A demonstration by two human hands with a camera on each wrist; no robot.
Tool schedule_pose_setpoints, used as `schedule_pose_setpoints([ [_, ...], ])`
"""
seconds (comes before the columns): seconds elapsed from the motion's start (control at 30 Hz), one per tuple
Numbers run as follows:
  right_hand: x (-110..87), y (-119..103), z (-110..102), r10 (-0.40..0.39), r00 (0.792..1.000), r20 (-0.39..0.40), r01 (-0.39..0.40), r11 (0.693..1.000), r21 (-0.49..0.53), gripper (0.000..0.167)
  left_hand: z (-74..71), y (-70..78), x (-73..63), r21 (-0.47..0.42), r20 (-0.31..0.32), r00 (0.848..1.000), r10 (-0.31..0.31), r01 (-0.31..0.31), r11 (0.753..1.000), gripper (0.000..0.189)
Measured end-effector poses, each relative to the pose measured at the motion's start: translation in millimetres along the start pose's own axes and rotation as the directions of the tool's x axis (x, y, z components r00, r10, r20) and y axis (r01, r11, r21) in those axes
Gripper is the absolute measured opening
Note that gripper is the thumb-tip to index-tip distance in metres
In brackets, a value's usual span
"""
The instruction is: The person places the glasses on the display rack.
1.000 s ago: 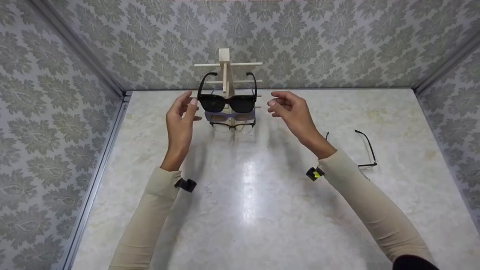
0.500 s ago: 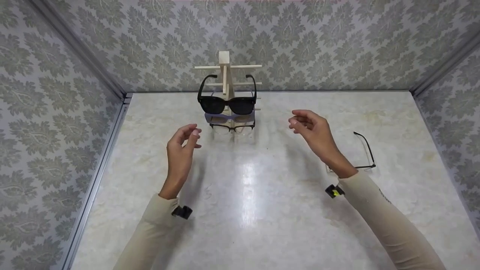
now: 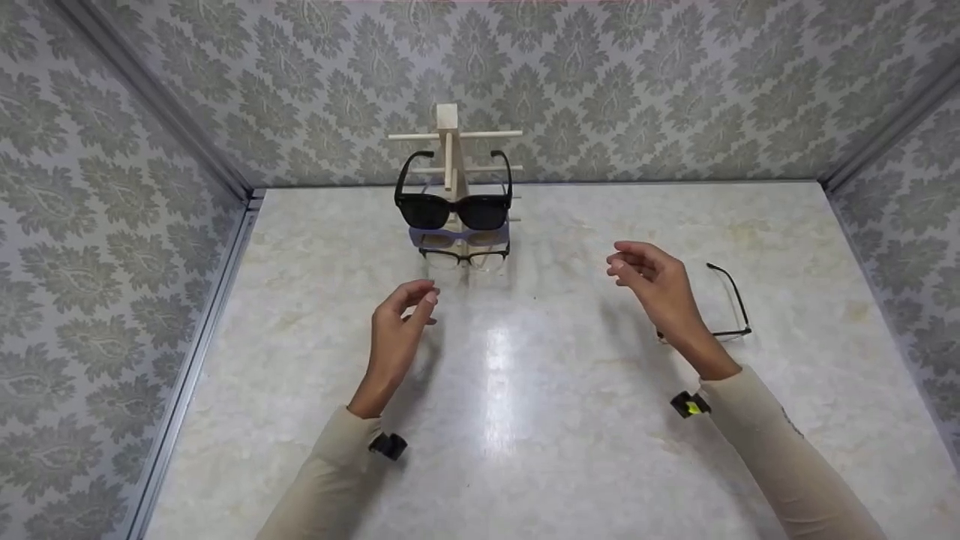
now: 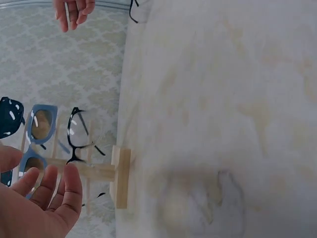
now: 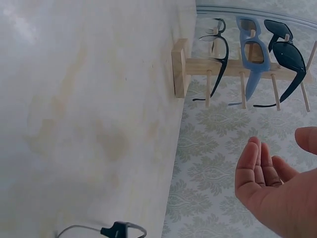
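On a wooden display stand (image 3: 448,118) at the back of the table hang black sunglasses (image 3: 484,213), blue-framed sunglasses (image 3: 429,238) below them, and dark-rimmed clear eyeglasses (image 3: 465,258) lowest. My left hand (image 3: 397,337) hovers just in front of the stand, fingers loosely bent, holding nothing. Over to the right, my right hand (image 3: 660,292) is also bare, its fingers relaxed. Near that hand, black-framed glasses (image 3: 739,300) lie on the table with one temple raised; my hand and wrist partly hide them. In the right wrist view the stand (image 5: 181,69) appears beyond my fingers.
The stand's top peg (image 3: 491,134) carries no glasses. Patterned wall panels (image 3: 600,90) close off the back and both sides of the pale marbled table (image 3: 570,465). A metal rail (image 3: 199,360) runs along the left edge.
Both hands have drawn back from beside the black sunglasses toward me. The right hand has also gone right, and the left has lately shifted a little right. The hung glasses stay on the stand.
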State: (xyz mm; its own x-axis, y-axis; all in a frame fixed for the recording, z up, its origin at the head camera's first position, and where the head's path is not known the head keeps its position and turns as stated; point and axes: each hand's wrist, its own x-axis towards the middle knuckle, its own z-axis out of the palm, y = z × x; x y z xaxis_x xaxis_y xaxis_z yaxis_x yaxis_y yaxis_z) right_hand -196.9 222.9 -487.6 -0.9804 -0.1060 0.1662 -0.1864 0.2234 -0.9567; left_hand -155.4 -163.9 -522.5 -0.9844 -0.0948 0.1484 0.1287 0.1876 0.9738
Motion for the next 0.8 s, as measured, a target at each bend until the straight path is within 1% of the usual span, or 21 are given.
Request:
schedule_pose_setpoints([
  [0.2, -8.3, 9, -10, 0.018, 1.000, -0.016, -0.019, 1.000, -0.010, 0.039, 16.1, -7.1, -6.1, 0.009, 0.050, 0.998, -0.023, 0.023, 1.000, 0.028],
  [0.4, -19.7, 16, -27, 0.035, 0.998, -0.053, -0.036, 0.999, -0.013, 0.038, 29.8, -11.8, -9.6, 0.003, 0.095, 0.995, -0.036, 0.036, 0.999, 0.030],
  [0.57, -29.7, 23, -41, 0.050, 0.995, -0.086, -0.054, 0.998, -0.040, 0.040, 40.7, -12.4, -10.0, 0.014, 0.116, 0.992, -0.046, 0.045, 0.999, 0.030],
  [0.8, -41.5, 32, -60, 0.062, 0.990, -0.124, -0.073, 0.994, -0.086, 0.037, 57.0, -12.7, -11.8, 0.006, 0.156, 0.986, -0.053, 0.053, 0.999, 0.031],
])
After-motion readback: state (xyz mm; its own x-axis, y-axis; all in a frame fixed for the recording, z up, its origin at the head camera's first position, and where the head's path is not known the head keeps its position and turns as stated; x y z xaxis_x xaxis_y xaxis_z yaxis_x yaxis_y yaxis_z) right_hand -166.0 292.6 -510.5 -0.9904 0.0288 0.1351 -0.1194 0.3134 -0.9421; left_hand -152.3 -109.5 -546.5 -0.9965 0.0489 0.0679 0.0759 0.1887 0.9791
